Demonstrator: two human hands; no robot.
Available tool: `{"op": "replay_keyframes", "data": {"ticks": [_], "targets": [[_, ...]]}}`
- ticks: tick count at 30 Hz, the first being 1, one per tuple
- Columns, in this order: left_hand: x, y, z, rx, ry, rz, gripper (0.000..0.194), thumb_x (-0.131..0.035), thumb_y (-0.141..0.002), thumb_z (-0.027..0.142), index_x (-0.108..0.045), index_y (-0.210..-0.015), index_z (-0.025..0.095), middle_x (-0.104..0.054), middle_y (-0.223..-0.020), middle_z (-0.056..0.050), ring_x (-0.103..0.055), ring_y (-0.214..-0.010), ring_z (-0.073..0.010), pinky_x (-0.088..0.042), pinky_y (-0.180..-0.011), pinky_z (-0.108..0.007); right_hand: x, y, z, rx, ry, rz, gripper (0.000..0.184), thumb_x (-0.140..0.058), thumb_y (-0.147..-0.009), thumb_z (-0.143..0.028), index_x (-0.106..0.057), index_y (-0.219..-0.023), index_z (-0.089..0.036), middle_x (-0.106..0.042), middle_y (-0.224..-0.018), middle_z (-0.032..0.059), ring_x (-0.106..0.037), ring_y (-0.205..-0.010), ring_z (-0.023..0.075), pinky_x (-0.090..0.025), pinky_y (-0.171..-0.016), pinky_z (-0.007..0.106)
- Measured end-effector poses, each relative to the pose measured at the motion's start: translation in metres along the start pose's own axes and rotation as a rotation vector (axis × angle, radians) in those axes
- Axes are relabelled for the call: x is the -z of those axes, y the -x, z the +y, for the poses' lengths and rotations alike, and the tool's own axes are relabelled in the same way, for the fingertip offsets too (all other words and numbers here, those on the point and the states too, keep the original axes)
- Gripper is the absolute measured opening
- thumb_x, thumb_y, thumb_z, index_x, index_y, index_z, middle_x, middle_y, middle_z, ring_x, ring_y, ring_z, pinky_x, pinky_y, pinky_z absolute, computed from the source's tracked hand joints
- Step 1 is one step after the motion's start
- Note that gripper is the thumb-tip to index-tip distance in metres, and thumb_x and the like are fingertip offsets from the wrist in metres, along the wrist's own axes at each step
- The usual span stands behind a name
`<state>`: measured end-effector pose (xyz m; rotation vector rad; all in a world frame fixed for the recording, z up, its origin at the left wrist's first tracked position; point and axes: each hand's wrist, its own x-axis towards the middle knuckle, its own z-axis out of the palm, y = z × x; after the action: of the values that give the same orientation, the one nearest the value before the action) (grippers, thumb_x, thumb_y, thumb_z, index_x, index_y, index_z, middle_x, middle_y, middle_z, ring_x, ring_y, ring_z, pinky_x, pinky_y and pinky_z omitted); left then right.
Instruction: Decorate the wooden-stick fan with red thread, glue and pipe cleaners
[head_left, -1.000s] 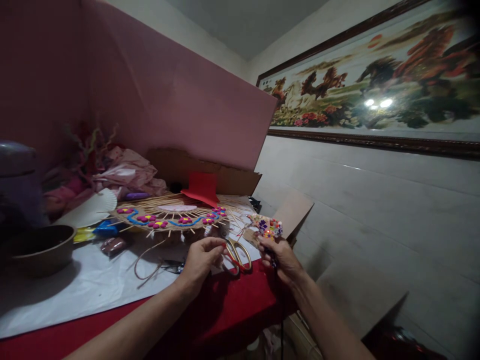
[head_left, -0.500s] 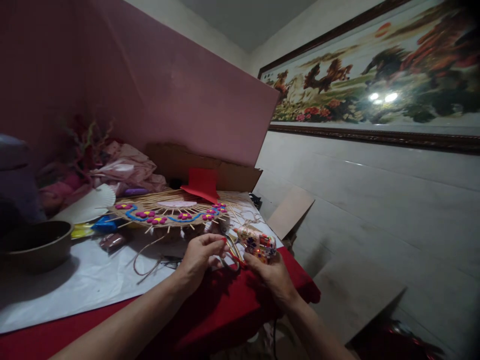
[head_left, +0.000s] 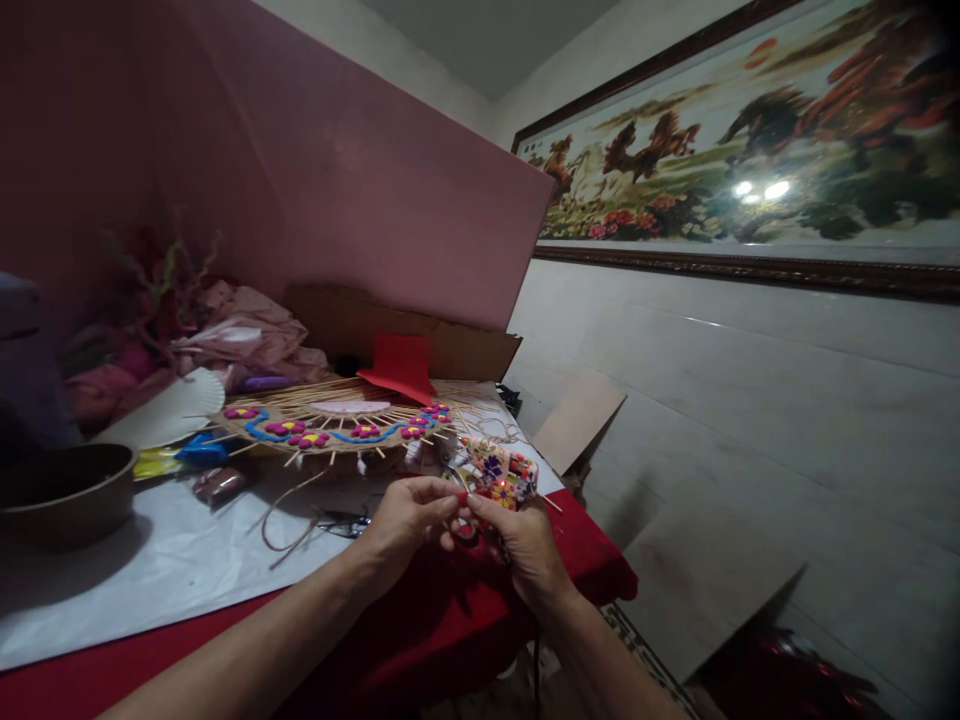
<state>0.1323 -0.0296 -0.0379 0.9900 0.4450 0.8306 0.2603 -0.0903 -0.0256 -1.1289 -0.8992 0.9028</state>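
Observation:
My right hand (head_left: 529, 545) is wrapped round a hot glue gun (head_left: 491, 468) with a flower pattern and a small glowing red light. A dark cord hangs down below that hand. My left hand (head_left: 412, 520) pinches a small red piece (head_left: 463, 497), which is too small to make out well. The thumb and fingertips of both hands meet at this red piece. Behind and under the hands lies a pair of scissors (head_left: 469, 535), mostly covered. Just beyond is a half-round stick-and-burlap craft piece (head_left: 345, 430) with pink flowers and a blue wavy line.
A dark bowl (head_left: 67, 490) stands at the left on the white sheet (head_left: 195, 570), which covers part of the red tablecloth (head_left: 390, 640). Brown twine (head_left: 274, 540) lies mid-table. Red paper (head_left: 401, 365) and cardboard (head_left: 330, 305) are at the back. A framed horse picture (head_left: 675, 170) hangs right.
My hands have come together, and the right thumb now touches the red piece at my left fingertips. The glue gun has shifted slightly left. The scissors are more covered.

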Motion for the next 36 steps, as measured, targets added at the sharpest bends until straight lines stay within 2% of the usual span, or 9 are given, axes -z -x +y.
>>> {"op": "replay_keyframes", "data": {"ticks": [2, 4, 9, 14, 23, 28, 30, 33, 36], "targets": [[0.001, 0.0, 0.0, 0.014, 0.014, -0.007, 0.027, -0.082, -0.058, 0.027, -0.069, -0.073, 0.009, -0.069, -0.067, -0.008, -0.061, -0.053, -0.0118, -0.046, -0.044, -0.019, 0.0, 0.002, -0.002, -0.038, 0.007, 0.022, 0.025, -0.078, -0.062, -0.031, -0.066, -0.07, -0.011, -0.066, -0.057, 0.0022, -0.054, -0.041, 0.0102, -0.031, -0.032, 0.016], [0.002, -0.001, 0.0, 0.024, 0.026, -0.014, 0.027, -0.083, -0.057, 0.026, -0.069, -0.072, 0.008, -0.069, -0.067, -0.008, -0.061, -0.052, -0.0112, -0.046, -0.044, -0.019, -0.001, 0.002, -0.003, -0.047, -0.001, 0.019, 0.025, -0.079, -0.062, -0.031, -0.066, -0.07, -0.011, -0.064, -0.053, 0.0012, -0.052, -0.038, 0.0089, -0.027, -0.03, 0.015], [0.004, -0.003, -0.001, 0.028, 0.031, -0.006, 0.028, -0.083, -0.056, 0.026, -0.068, -0.072, 0.008, -0.069, -0.064, -0.008, -0.061, -0.051, -0.0118, -0.048, -0.044, -0.02, -0.001, 0.001, -0.001, -0.054, 0.007, -0.012, 0.029, -0.079, -0.061, -0.034, -0.067, -0.072, -0.01, -0.066, -0.056, 0.0039, -0.056, -0.041, 0.0105, -0.029, -0.031, 0.015], [0.004, -0.002, -0.001, 0.008, 0.007, -0.002, 0.029, -0.083, -0.057, 0.027, -0.067, -0.071, 0.008, -0.068, -0.062, -0.007, -0.06, -0.049, -0.0117, -0.049, -0.044, -0.021, -0.001, 0.0, 0.001, -0.007, -0.047, -0.077, 0.029, -0.078, -0.063, -0.032, -0.067, -0.078, -0.011, -0.069, -0.065, 0.0049, -0.063, -0.054, 0.0155, -0.051, -0.052, 0.025], [0.002, -0.001, -0.004, -0.032, -0.032, -0.063, 0.031, -0.08, -0.061, 0.034, -0.06, -0.07, 0.012, -0.065, -0.06, -0.004, -0.057, -0.046, -0.0117, -0.049, -0.039, -0.023, -0.009, 0.005, -0.008, 0.048, -0.039, -0.074, 0.024, -0.079, -0.061, -0.03, -0.066, -0.074, -0.014, -0.066, -0.065, 0.0012, -0.06, -0.056, 0.0142, -0.05, -0.055, 0.025], [0.0, -0.001, -0.004, -0.078, -0.041, -0.07, 0.032, -0.076, -0.065, 0.039, -0.057, -0.069, 0.014, -0.057, -0.058, 0.0, -0.056, -0.049, -0.0124, -0.049, -0.037, -0.023, -0.005, 0.006, -0.006, 0.061, 0.082, -0.031, 0.026, -0.075, -0.066, -0.039, -0.066, -0.072, -0.015, -0.062, -0.055, -0.0013, -0.053, -0.044, 0.0116, -0.043, -0.043, 0.023], [0.0, -0.001, -0.002, -0.091, -0.037, -0.045, 0.033, -0.076, -0.064, 0.04, -0.056, -0.068, 0.014, -0.055, -0.057, 0.001, -0.055, -0.048, -0.0116, -0.048, -0.038, -0.023, -0.002, 0.008, -0.007, 0.111, 0.154, -0.036, 0.027, -0.073, -0.07, -0.042, -0.068, -0.075, -0.016, -0.067, -0.062, 0.0015, -0.06, -0.053, 0.0154, -0.048, -0.05, 0.025], [0.001, -0.002, 0.003, -0.108, -0.044, -0.006, 0.035, -0.077, -0.062, 0.041, -0.054, -0.067, 0.015, -0.054, -0.056, 0.002, -0.051, -0.044, -0.009, -0.046, -0.039, -0.022, 0.003, 0.015, -0.009, 0.208, 0.26, -0.097, 0.029, -0.069, -0.075, -0.042, -0.071, -0.092, -0.019, -0.073, -0.084, 0.0056, -0.067, -0.082, 0.023, -0.052, -0.073, 0.03], [0.004, -0.005, 0.004, -0.153, -0.087, 0.026, 0.038, -0.076, -0.062, 0.045, -0.052, -0.067, 0.016, -0.054, -0.055, 0.004, -0.049, -0.041, -0.0078, -0.044, -0.039, -0.021, 0.01, 0.023, -0.009, 0.243, 0.383, -0.125, 0.033, -0.064, -0.08, -0.042, -0.07, -0.103, -0.02, -0.073, -0.086, 0.0071, -0.067, -0.087, 0.025, -0.051, -0.079, 0.033]]}}
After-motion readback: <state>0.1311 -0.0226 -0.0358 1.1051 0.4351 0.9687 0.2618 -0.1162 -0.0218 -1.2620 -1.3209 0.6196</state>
